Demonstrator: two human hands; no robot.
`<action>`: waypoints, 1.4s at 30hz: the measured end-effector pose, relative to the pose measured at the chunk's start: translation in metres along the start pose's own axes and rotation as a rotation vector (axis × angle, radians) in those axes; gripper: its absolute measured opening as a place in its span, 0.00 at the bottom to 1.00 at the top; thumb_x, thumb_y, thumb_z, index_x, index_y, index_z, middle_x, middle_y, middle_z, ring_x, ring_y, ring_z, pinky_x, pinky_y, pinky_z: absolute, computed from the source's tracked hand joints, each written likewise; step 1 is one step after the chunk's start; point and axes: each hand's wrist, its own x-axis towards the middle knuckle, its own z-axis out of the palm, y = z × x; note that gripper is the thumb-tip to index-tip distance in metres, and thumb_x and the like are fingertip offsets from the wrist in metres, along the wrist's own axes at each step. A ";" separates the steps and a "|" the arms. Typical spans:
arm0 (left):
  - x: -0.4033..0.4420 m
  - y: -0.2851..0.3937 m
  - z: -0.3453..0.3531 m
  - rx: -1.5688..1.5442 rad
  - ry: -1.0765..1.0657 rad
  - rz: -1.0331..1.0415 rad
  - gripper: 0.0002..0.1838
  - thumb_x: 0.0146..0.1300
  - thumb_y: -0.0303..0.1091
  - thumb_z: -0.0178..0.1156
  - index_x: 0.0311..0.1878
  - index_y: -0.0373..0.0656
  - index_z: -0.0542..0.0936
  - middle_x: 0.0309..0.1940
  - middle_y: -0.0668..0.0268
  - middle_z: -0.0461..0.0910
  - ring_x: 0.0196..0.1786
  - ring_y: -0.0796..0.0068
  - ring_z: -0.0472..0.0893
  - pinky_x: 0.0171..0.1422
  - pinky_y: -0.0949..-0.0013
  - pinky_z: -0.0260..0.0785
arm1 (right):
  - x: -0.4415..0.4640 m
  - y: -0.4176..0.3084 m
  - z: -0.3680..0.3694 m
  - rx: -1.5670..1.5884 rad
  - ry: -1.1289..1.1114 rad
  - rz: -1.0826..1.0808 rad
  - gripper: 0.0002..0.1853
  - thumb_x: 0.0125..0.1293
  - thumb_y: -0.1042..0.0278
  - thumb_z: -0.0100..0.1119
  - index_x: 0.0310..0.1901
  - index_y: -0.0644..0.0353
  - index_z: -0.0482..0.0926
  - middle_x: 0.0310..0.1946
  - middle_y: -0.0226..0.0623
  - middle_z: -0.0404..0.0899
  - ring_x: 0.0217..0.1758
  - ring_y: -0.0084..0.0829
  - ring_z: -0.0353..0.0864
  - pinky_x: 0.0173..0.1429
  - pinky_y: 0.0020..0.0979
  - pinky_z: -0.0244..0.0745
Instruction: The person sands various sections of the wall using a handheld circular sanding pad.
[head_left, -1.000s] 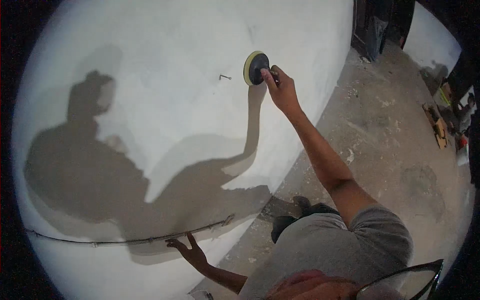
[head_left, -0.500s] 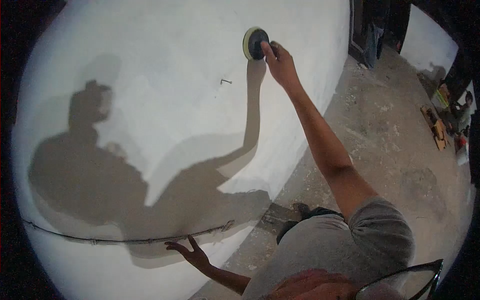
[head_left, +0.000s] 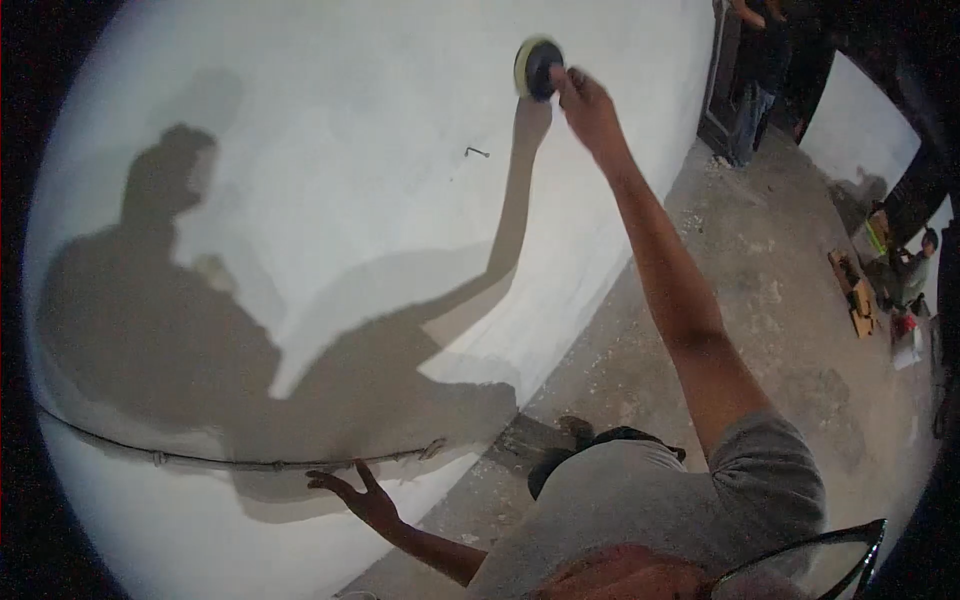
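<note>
My right hand (head_left: 590, 105) is closed around a round hand sander (head_left: 543, 70) with a black back and a pale yellow-green pad. The pad faces the white wall (head_left: 390, 110) and appears to rest against it, up and to the right of a small bent metal hook (head_left: 477, 152). Lower down, my left hand (head_left: 368, 498) has its fingers spread at the wall, holding nothing. Its fingertips are close to a dark cable (head_left: 220, 463) fixed along the wall; whether they touch it I cannot tell.
A bare concrete floor (head_left: 740, 260) runs along the wall's foot. At the top right another person (head_left: 765, 70) stands by a dark doorway. Farther right are a white panel (head_left: 860, 125), a brown wooden or cardboard piece (head_left: 853, 292) and a second person (head_left: 912, 268). My shadow covers much of the wall.
The view has tilted, so the wall and cable sit differently in it. The sander has shifted only slightly upward relative to the hook. More of the standing person shows at the top right.
</note>
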 end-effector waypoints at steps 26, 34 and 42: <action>0.004 0.011 -0.011 0.099 -0.093 -0.035 0.50 0.70 0.55 0.57 0.80 0.44 0.38 0.81 0.53 0.32 0.82 0.58 0.38 0.83 0.56 0.36 | -0.014 -0.028 0.004 0.046 0.085 -0.137 0.24 0.74 0.46 0.55 0.36 0.66 0.78 0.26 0.38 0.80 0.31 0.25 0.74 0.39 0.30 0.73; 0.002 0.013 -0.017 0.048 -0.132 0.005 0.52 0.71 0.56 0.56 0.79 0.45 0.30 0.81 0.52 0.33 0.81 0.54 0.45 0.83 0.55 0.42 | -0.062 0.004 0.015 0.021 -0.034 -0.057 0.25 0.74 0.46 0.55 0.40 0.66 0.78 0.26 0.40 0.78 0.31 0.25 0.74 0.39 0.30 0.74; 0.006 -0.011 -0.012 -0.102 -0.143 0.043 0.48 0.72 0.51 0.56 0.80 0.48 0.34 0.81 0.54 0.33 0.81 0.56 0.43 0.83 0.54 0.41 | 0.034 -0.037 -0.001 0.098 0.150 -0.247 0.26 0.75 0.46 0.54 0.33 0.66 0.75 0.23 0.34 0.71 0.30 0.25 0.66 0.38 0.30 0.70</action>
